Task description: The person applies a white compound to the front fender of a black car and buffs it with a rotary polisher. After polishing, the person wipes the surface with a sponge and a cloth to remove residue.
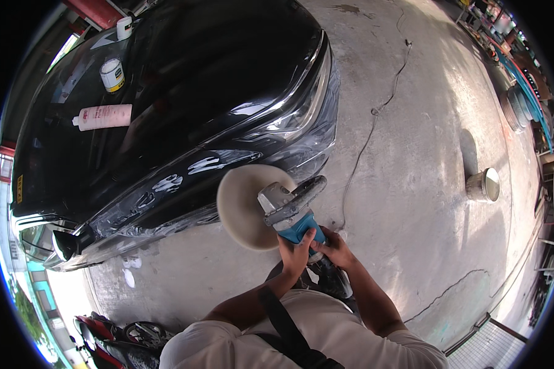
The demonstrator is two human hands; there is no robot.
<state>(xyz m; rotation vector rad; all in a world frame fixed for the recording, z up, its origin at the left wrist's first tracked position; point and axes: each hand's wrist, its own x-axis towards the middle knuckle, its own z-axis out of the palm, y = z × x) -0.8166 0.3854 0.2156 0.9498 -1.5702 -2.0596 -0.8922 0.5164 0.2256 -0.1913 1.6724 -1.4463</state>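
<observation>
A rotary car polisher with a blue body (300, 228) and a dark side handle (311, 189) is held in front of my torso. My left hand (295, 252) wraps the blue body from one side, and my right hand (336, 248) grips it from the other. The round off-white polishing pad (237, 207) looks blurred and hangs beside the car's front end. White smears of compound (205, 164) mark the glossy black fender (166, 203) near the headlight (304, 115). Whether the pad touches the bodywork cannot be told.
On the hood (189, 69) lie a pink plastic bottle (105, 117) and a white can (112, 76). Another white container (124, 28) stands farther back. A cable (369, 131) trails across the concrete floor (406, 221). A bucket (482, 186) is at right, a motorcycle (120, 339) behind at left.
</observation>
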